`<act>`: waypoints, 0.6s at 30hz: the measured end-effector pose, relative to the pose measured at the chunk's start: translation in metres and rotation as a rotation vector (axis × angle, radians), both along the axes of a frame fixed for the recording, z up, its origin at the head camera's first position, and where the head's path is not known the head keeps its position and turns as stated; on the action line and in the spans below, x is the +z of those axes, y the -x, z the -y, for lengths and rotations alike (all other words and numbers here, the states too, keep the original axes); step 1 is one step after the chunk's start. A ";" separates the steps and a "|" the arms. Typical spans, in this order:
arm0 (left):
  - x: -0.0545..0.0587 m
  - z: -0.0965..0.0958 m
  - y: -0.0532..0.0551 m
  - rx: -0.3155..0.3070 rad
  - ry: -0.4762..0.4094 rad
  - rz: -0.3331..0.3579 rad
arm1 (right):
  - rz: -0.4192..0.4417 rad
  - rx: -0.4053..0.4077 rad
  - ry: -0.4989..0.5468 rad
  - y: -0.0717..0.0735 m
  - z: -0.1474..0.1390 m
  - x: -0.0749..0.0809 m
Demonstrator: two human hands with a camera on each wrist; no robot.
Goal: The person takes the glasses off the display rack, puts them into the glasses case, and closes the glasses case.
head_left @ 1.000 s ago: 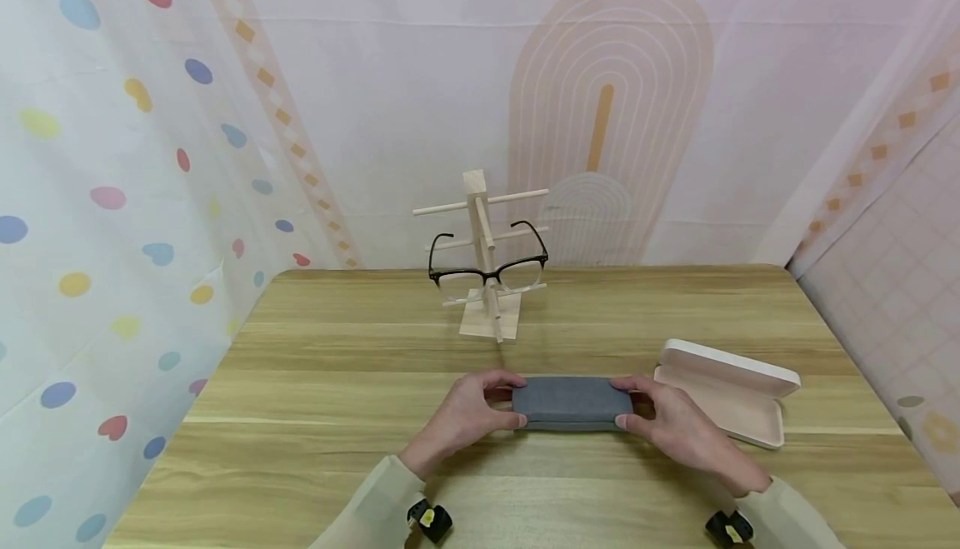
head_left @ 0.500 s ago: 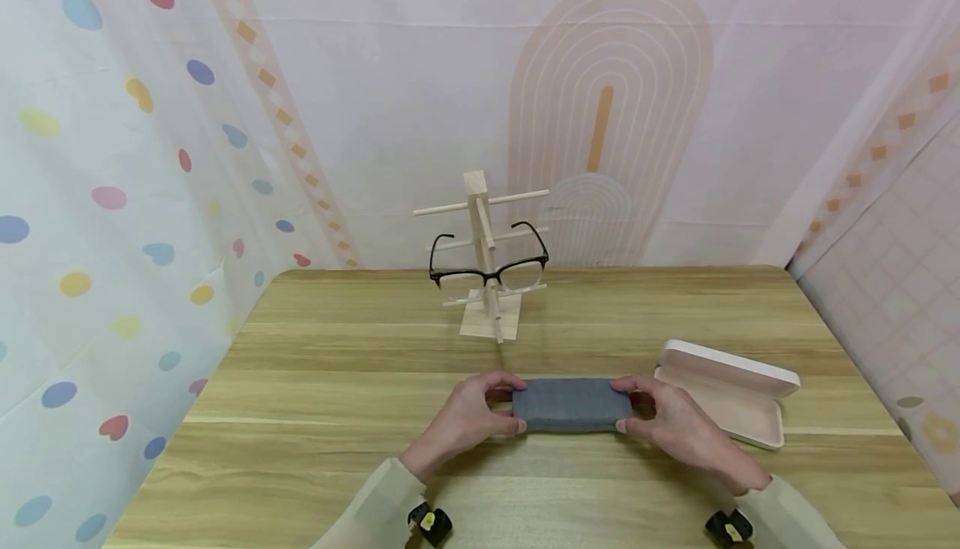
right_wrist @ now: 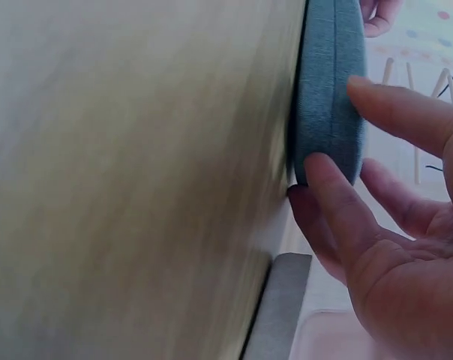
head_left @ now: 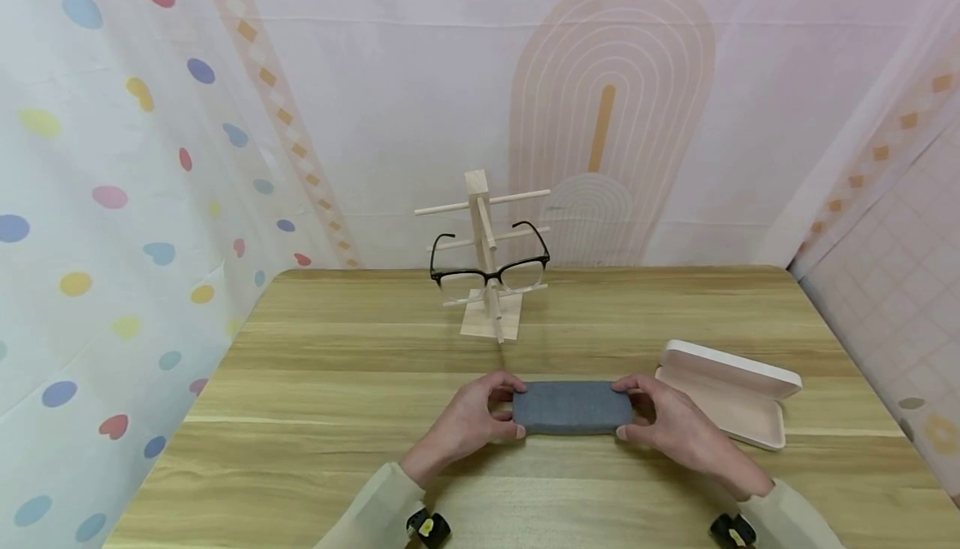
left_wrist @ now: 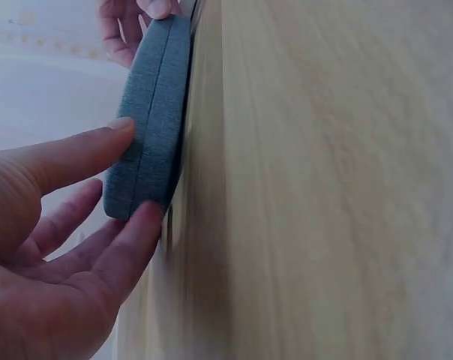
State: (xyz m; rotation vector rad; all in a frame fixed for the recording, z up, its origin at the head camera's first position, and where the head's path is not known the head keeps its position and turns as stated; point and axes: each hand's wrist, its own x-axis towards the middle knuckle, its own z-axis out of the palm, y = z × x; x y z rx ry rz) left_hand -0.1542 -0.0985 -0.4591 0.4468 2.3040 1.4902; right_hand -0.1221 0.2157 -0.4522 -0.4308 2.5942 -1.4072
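A blue-grey glasses case [head_left: 572, 407] lies lengthwise near the front of the table, its lid closed. My left hand [head_left: 480, 411] grips its left end, and my right hand [head_left: 660, 416] grips the right end the same way. From the left wrist, the case [left_wrist: 148, 120] shows a straight seam along its side, with fingertips on either side of that seam. The right wrist view has the case [right_wrist: 331, 90] close over the tabletop, held at its end by the right hand [right_wrist: 406, 217]. What lies inside the case is hidden.
An open white glasses case [head_left: 731, 395] with a pale pink lining lies just beyond the right hand. Behind the hands stands a wooden display rack [head_left: 480, 224] bearing black-framed glasses [head_left: 491, 276]. A patterned curtain [head_left: 390, 99] hangs along the table's back edge.
The blue-grey case has shifted very slightly toward me and tipped a little, so its front seam no longer shows in the head view. Both hands keep their grip on its ends.
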 end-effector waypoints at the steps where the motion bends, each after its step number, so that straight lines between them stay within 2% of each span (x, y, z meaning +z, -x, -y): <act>1: 0.001 0.000 -0.001 -0.007 -0.001 0.000 | 0.014 0.009 0.022 -0.001 0.000 0.001; 5: 0.003 0.002 -0.003 -0.029 0.008 -0.018 | 0.044 -0.001 0.039 -0.003 -0.001 0.004; 9: 0.006 0.003 -0.007 -0.013 0.002 -0.054 | -0.024 -0.044 -0.011 -0.005 -0.002 0.010; 11: 0.007 0.003 -0.009 0.038 -0.014 -0.104 | -0.084 -0.065 -0.020 -0.005 -0.001 0.013; 16: 0.010 -0.001 -0.015 0.262 -0.092 -0.268 | -0.211 -0.150 -0.020 -0.003 0.005 0.019; 18: 0.014 -0.002 -0.017 0.329 -0.115 -0.310 | -0.250 -0.184 -0.020 -0.003 0.007 0.021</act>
